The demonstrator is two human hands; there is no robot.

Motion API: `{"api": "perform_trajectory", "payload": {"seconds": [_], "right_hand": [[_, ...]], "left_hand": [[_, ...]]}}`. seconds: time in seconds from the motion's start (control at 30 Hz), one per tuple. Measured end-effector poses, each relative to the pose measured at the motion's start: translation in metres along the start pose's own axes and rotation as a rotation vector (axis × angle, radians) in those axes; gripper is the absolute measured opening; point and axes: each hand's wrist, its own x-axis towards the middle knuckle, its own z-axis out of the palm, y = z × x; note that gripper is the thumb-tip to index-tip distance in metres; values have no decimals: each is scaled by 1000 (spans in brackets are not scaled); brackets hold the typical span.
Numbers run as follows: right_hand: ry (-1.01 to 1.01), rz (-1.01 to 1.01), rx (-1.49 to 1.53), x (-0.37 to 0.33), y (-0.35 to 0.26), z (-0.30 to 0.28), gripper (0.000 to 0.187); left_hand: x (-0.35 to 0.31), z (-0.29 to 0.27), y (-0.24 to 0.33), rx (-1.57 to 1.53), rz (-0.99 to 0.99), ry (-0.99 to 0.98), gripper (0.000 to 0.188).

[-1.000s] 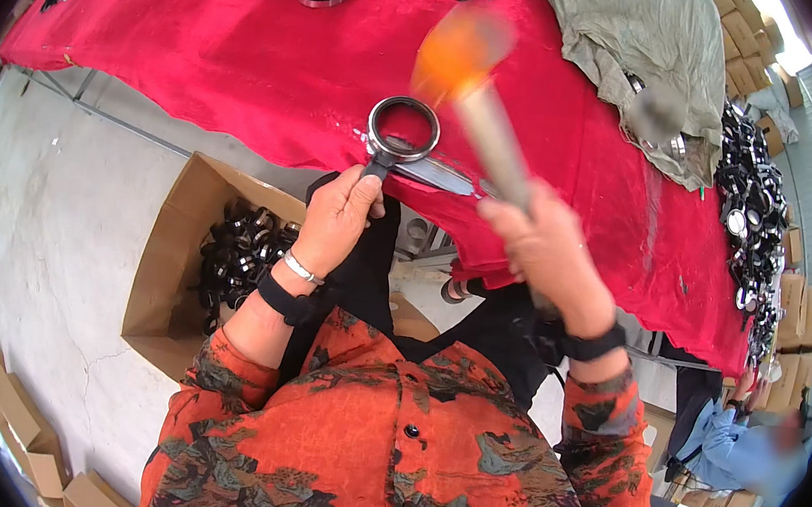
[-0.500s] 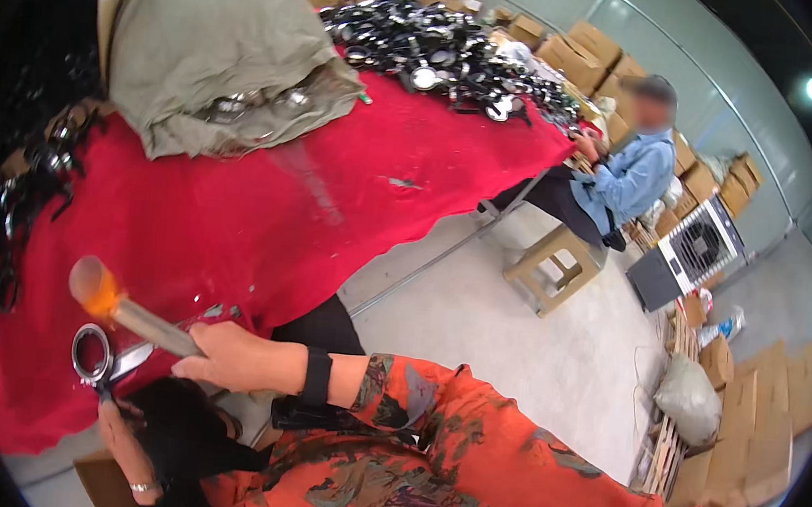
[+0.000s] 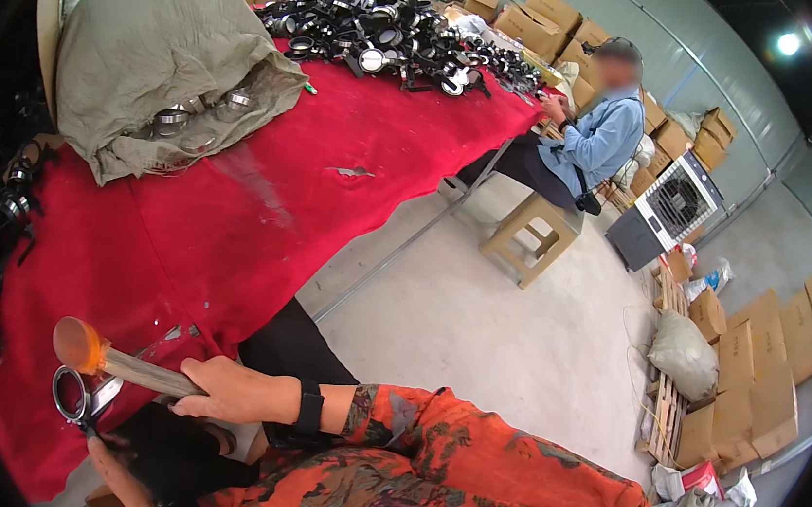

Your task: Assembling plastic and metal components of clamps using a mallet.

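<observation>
Right hand is wrapped tight round the wooden handle of a mallet, its orange rubber head sitting at about eight o'clock in the view, poised just above a metal ring clamp. Left hand is down at seven o'clock, fingers curled up against the ring clamp from below and pinning it at the edge of the red tabletop; how firmly those fingers close round it I cannot tell, since dark cloth and the picture's rim cut most of the hand off. The ring itself is only partly clear, its lower fitting lost against the hand.

Out from there: a grey-green sack slumps at eleven o'clock with a few shiny rings spilling from its mouth, a heap of black clamps piles up at twelve, and more dark parts trail down the nine o'clock edge, hard to make out. At one o'clock a co-worker in blue sits on a stool, cardboard boxes stacked at three.

Against half a second ago, the view has barely shifted; mallet and ring hold the same corner, the head hovering in much the same spot.
</observation>
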Motion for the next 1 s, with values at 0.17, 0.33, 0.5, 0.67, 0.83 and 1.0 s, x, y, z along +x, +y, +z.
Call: {"api": "perform_trajectory", "payload": {"seconds": [0.17,0.33,0.5,0.67,0.83,1.0], "right_hand": [[2,194,215,-4,-8,-30,38],[-90,353,413,-3,9,-29,36],[-150,390,616,-6,20,-32,38],[-194,362,727,-15,17,-50,33],[-257,301,669,-28,42,-49,38],[-146,452,703,-41,70,-55,47]], "left_hand": [[-22,40,56,259,-3,54,55],[-22,43,60,255,-28,103,53],[-24,47,65,295,-10,88,52],[-23,45,61,301,4,118,52],[-22,45,60,299,21,116,52],[-21,46,61,269,-9,112,52]]}}
